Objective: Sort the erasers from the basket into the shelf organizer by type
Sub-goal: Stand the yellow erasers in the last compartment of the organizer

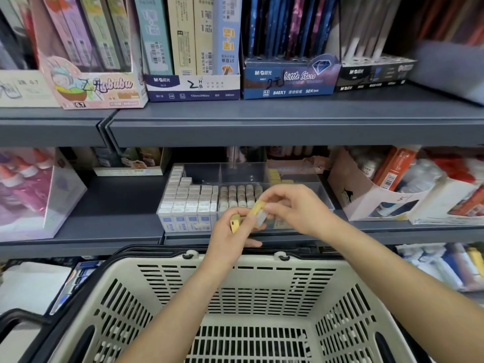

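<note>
Two hands hold yellow erasers above the basket, just in front of the shelf organizer.

The left hand [230, 237] curls its fingers round a small yellow eraser [235, 223]. The right hand [296, 208] pinches a second eraser [258, 213], yellow-sleeved with a pale end, between thumb and fingertips, just right of the first and close against the left hand's fingers. Both erasers are held over the far rim of the cream slotted basket [262, 289], near the front of the clear shelf organizer [235, 171] on the grey shelf [117, 205]. In the organizer, the left compartment holds rows of white erasers [183, 203] in blue sleeves, the near middle one round beige erasers [235, 196], and the far right one a few yellow erasers [277, 176].
</note>
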A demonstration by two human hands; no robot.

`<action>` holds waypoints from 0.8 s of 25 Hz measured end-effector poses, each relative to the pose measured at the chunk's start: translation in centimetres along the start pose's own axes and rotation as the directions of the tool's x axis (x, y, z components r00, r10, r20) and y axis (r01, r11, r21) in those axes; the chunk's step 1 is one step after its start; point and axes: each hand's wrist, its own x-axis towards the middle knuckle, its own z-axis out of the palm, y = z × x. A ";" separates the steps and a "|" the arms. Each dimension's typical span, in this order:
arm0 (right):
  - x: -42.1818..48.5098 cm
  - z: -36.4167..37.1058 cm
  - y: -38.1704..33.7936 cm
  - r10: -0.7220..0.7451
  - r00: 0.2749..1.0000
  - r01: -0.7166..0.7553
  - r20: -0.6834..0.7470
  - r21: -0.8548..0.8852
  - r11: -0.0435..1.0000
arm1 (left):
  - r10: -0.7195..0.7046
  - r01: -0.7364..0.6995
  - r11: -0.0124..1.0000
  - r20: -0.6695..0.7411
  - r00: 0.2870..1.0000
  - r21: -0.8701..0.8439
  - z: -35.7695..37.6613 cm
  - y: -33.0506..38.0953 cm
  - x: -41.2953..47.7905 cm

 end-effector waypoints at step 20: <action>4.1 -6.4 3.1 0.193 0.939 -0.263 -0.284 -0.236 0.935 | 0.012 -0.020 0.994 0.077 0.997 0.108 -0.7 -0.5 -0.1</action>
